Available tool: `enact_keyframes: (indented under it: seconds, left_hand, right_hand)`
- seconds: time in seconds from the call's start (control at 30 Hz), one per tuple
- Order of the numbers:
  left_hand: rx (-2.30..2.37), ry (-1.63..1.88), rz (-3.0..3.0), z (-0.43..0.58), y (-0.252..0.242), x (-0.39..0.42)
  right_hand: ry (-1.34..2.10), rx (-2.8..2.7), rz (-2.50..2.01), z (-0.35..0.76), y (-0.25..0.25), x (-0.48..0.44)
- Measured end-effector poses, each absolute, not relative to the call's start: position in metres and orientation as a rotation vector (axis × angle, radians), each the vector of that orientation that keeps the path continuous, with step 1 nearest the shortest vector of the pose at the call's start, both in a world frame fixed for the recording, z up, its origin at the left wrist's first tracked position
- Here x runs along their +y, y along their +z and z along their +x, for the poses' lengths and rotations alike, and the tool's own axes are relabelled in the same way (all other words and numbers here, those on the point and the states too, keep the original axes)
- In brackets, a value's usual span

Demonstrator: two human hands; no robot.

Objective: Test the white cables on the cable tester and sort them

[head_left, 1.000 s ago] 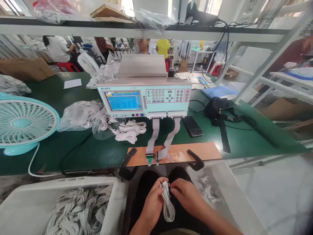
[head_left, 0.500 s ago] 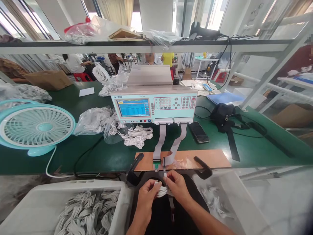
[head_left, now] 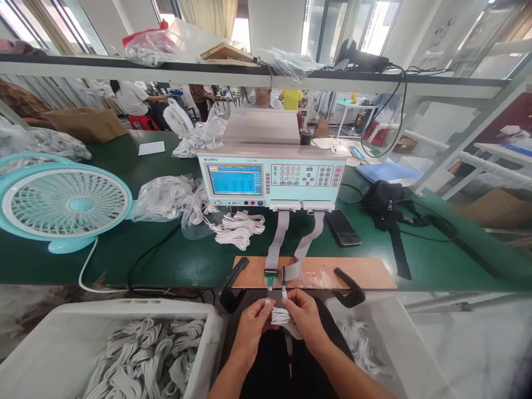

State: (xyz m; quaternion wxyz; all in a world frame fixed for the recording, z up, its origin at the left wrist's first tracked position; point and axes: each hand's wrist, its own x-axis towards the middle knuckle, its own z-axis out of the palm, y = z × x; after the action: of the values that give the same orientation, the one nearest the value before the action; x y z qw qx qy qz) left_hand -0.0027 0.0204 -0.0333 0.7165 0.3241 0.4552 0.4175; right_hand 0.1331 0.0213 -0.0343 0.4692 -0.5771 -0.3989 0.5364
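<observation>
A coiled white cable (head_left: 285, 320) is held between both hands just below the bench edge. My left hand (head_left: 251, 326) pinches one cable end, and my right hand (head_left: 305, 316) pinches the other end near the two small connectors (head_left: 276, 279) hanging off a brown board (head_left: 353, 272). Two grey ribbon cables (head_left: 291, 244) run from those connectors up to a pale green tester (head_left: 272, 173) with a blue screen. Both hands are closed on the cable.
A white bin (head_left: 62, 343) at lower left holds several coiled white cables; another bin (head_left: 374, 343) at lower right holds a few. On the green bench stand a teal fan (head_left: 66, 205), bags of cables (head_left: 166, 197), a phone (head_left: 343, 227) and a black bag (head_left: 382, 197). People work in the background.
Both hands rose from my lap with the cable toward the connectors at the bench edge. The view tilted up and shifted slightly.
</observation>
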Motion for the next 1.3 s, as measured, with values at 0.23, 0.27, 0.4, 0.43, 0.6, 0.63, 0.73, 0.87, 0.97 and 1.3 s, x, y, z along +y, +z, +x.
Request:
enact_keyframes:
  seconds: [0.23,0.27,0.4,0.43,0.6,0.63,0.73,0.87,0.97,1.3]
  left_hand:
    - [1.063,0.861,1.165,-0.013,-0.03,0.034]
    - [1.066,0.853,1.171,-0.013,-0.03,0.036]
    - [1.087,0.907,1.107,-0.009,-0.036,0.04]
    - [1.099,0.931,1.093,-0.007,-0.039,0.041]
    - [1.11,1.031,1.019,0.0,-0.049,0.04]
    - [1.105,1.052,0.999,0.001,-0.048,0.039]
    - [1.09,1.129,0.882,0.007,-0.043,0.037]
    - [1.038,1.179,0.763,0.019,-0.04,0.034]
    - [1.161,1.163,0.936,0.021,-0.04,0.03]
    - [2.197,0.717,1.519,-0.15,-0.049,-0.001]
  right_hand:
    - [1.45,-0.727,-1.313,0.127,-0.018,0.021]
    - [1.479,-0.675,-1.299,0.126,-0.017,0.021]
    - [1.517,-0.543,-1.269,0.124,-0.017,0.024]
    - [1.509,-0.548,-1.279,0.123,-0.017,0.025]
    - [1.488,-0.632,-1.307,0.125,-0.017,0.023]
    - [1.489,-0.639,-1.306,0.125,-0.016,0.023]
    - [1.486,-0.658,-1.308,0.125,-0.017,0.022]
    - [1.516,-0.645,-1.283,0.124,-0.017,0.023]
    - [1.539,-0.621,-1.285,0.125,-0.019,0.022]
    - [1.522,-0.601,-1.456,0.132,-0.028,0.025]
